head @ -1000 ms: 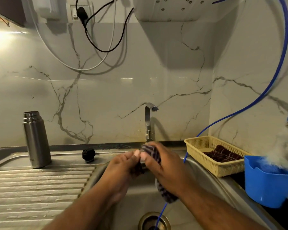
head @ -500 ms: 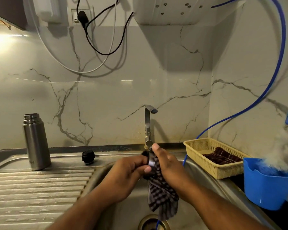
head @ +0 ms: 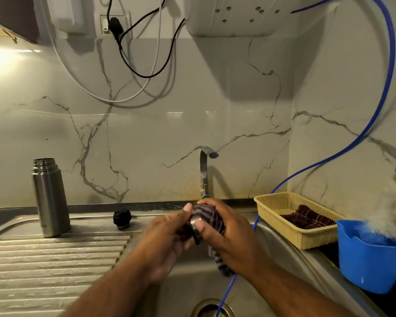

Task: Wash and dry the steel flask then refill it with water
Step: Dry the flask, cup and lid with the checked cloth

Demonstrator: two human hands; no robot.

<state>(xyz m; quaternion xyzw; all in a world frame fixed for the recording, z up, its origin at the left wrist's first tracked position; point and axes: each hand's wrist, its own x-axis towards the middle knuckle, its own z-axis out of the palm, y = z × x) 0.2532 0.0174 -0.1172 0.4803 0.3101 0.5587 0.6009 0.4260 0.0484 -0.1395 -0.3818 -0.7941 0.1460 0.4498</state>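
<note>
I see left hand (head: 167, 239) and right hand (head: 226, 234) both gripping the striped cloth (head: 209, 216); the lettering on the steel flask (head: 50, 202) is illegible.

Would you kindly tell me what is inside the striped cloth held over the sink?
A shiny steel piece peeks from the striped cloth. The left hand and right hand grip the bundle; the rest of the piece is covered.

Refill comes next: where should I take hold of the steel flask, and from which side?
Grip the steel flask round its smooth mid-body, coming from the sink side: it stands upright, uncapped, a plain cylinder, with the wall close behind.
</note>
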